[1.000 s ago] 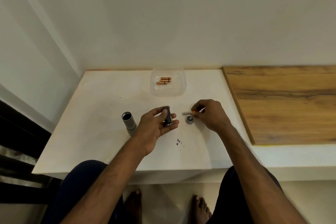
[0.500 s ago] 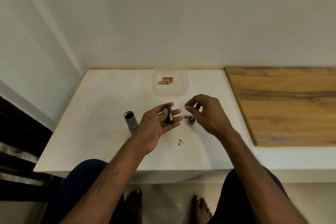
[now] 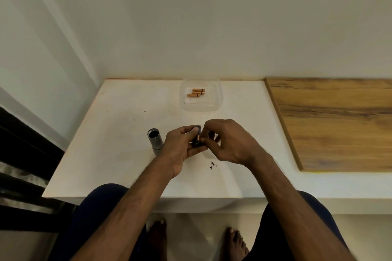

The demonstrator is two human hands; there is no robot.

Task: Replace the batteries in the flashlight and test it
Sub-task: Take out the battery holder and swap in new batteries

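Note:
My left hand (image 3: pixel 180 148) grips a black battery holder (image 3: pixel 196 143) just above the white table (image 3: pixel 118 154). My right hand (image 3: pixel 231 142) meets it from the right, its thumb and fingertips pinched on a copper battery (image 3: pixel 198 137) seated in the holder. The grey flashlight body (image 3: pixel 156 140) lies on the table just left of my left hand, open end facing up and away. A dark round part (image 3: pixel 211 133) shows between my right fingers; I cannot tell what it is.
A clear plastic tray (image 3: pixel 216 101) at the back of the table holds three copper batteries (image 3: pixel 196 93). A wooden board (image 3: pixel 339 123) covers the right side. Dark specks (image 3: pixel 213 165) lie near the front. My knees and feet are below the table's edge.
My right hand left a battery on the table beside the small cap, then moved left to the holder. The left hand lifted the holder slightly toward it.

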